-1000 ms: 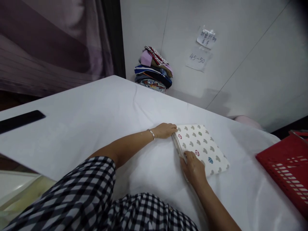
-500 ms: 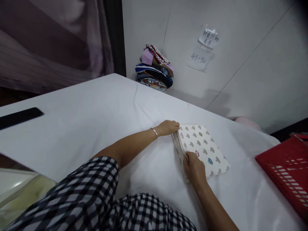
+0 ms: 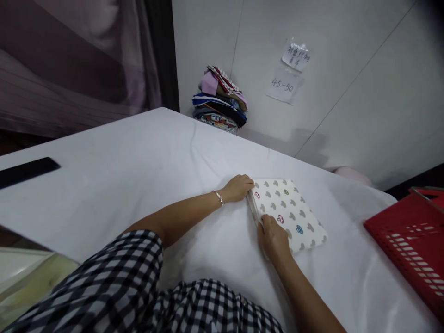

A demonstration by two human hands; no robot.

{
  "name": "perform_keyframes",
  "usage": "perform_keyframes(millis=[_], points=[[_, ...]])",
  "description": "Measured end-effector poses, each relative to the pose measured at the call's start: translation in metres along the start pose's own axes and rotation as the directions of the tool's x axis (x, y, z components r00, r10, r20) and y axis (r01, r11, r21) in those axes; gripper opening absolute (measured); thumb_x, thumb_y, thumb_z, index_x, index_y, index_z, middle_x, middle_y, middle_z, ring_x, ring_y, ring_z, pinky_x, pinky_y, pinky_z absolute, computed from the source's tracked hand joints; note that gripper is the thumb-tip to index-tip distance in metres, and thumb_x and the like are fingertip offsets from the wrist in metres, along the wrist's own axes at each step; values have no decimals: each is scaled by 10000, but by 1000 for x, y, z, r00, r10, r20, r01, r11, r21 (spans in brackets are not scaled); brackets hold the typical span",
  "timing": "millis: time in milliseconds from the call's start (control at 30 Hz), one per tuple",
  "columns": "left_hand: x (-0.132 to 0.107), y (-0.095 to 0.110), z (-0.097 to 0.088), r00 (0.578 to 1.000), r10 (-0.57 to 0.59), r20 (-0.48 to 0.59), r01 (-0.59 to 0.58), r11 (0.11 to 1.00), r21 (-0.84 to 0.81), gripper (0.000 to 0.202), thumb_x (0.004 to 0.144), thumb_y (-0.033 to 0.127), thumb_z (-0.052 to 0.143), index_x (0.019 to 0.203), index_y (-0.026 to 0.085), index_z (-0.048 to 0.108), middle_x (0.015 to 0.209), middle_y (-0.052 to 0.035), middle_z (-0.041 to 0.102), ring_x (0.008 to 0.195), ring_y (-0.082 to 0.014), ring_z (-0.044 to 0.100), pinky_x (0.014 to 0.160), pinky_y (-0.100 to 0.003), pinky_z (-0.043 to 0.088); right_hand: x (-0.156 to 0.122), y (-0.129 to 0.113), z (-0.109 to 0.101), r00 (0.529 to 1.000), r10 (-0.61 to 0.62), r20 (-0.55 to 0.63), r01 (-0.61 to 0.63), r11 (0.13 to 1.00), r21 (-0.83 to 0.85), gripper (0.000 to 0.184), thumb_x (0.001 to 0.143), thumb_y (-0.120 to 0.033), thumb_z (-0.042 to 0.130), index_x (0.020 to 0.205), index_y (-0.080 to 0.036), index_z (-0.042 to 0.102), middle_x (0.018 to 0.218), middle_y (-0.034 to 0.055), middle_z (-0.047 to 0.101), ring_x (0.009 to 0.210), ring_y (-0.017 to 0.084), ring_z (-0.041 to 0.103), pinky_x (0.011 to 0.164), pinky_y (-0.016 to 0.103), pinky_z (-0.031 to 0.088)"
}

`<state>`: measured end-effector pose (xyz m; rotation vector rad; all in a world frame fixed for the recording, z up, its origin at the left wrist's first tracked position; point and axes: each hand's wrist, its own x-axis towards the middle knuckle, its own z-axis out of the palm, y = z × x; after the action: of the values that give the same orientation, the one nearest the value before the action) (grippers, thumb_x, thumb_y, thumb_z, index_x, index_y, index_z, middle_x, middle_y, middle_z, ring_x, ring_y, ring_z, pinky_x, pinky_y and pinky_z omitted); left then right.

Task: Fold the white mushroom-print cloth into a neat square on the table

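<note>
A folded white cloth printed with grey, red, green and blue mushrooms lies flat on the white-covered table. My left hand, with a silver bracelet at the wrist, pinches its far left corner. Along the cloth's left edge, nearer to me, my right hand grips the layers, thumb side at the fold. Several layers show at that left edge between the two hands. The fingertips under the cloth are hidden.
A red plastic basket stands at the right. Behind the far table edge rises a stack of folded clothes against the wall, near paper notes. A black flat object lies on the white table at left.
My right hand has moved slightly up and left along the cloth's edge, and the layers there lie closer together. My left hand keeps its corner. The whole view has shifted a little.
</note>
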<state>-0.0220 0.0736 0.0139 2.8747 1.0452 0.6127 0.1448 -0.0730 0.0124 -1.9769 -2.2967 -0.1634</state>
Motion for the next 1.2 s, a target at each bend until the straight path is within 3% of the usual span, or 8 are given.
perform_keyframes(millis=[100,200,433,533,633,833,1000,1200], points=[[-2,15,4,997,46,-62,-49,997,-52,303,883,225,440,1163,201,553,1246,-46,560,1189,-208,420,985,-353,306,0,-2,4,999,-2,-36,1,1000,-3,80,889,-220,418,848,-182,475,786,26,553,593,134,504,490,262,167],[-4,23,18,997,75,14,-74,992,-100,328,933,339,379,1201,218,525,1344,-18,490,1282,-189,347,1057,-355,227,-5,-4,6,993,-41,-112,41,999,-3,79,857,-174,439,896,-176,507,787,40,550,637,155,506,493,259,232],[1,20,21,998,9,56,3,979,-201,329,953,331,307,1126,263,578,1318,18,519,1267,-157,381,1065,-331,233,-51,7,22,896,-271,-353,289,957,0,404,815,-86,409,1206,-147,495,1104,132,562,942,248,498,749,367,425],[21,17,15,982,-170,83,184,960,-210,315,916,347,386,1154,257,571,1371,0,461,1290,-186,348,1064,-339,244,-60,9,32,877,-283,-388,305,952,-4,465,805,-47,392,1245,-160,494,1221,130,529,1063,273,460,821,408,423],[39,14,13,913,-358,195,394,897,-201,393,875,331,441,1255,248,497,1395,-21,429,1258,-209,395,1013,-326,320,-62,12,36,879,-290,-379,309,951,-10,493,796,-31,376,1249,-167,514,1219,128,545,1061,274,468,827,421,427],[5,35,3,876,-423,233,464,870,-167,326,863,308,421,1145,229,564,1121,-56,599,1021,-221,571,843,-312,426,-88,85,32,877,-365,-313,387,922,10,506,837,-80,377,1324,-192,457,1211,98,574,1076,264,503,848,410,442],[-35,61,-13,864,-415,285,491,820,-296,288,790,447,545,995,246,566,1002,-9,625,876,-197,596,704,-276,428,-109,153,24,933,-152,-327,207,968,141,374,853,-185,429,1202,-240,555,1085,83,621,973,259,566,784,428,480],[-4,59,-15,753,-606,257,656,660,-366,376,789,592,485,919,240,501,900,-3,640,809,-195,593,642,-276,400,-79,125,8,951,-23,-308,129,936,329,283,881,-335,469,1106,-229,606,1160,85,586,1063,250,545,878,447,478]])
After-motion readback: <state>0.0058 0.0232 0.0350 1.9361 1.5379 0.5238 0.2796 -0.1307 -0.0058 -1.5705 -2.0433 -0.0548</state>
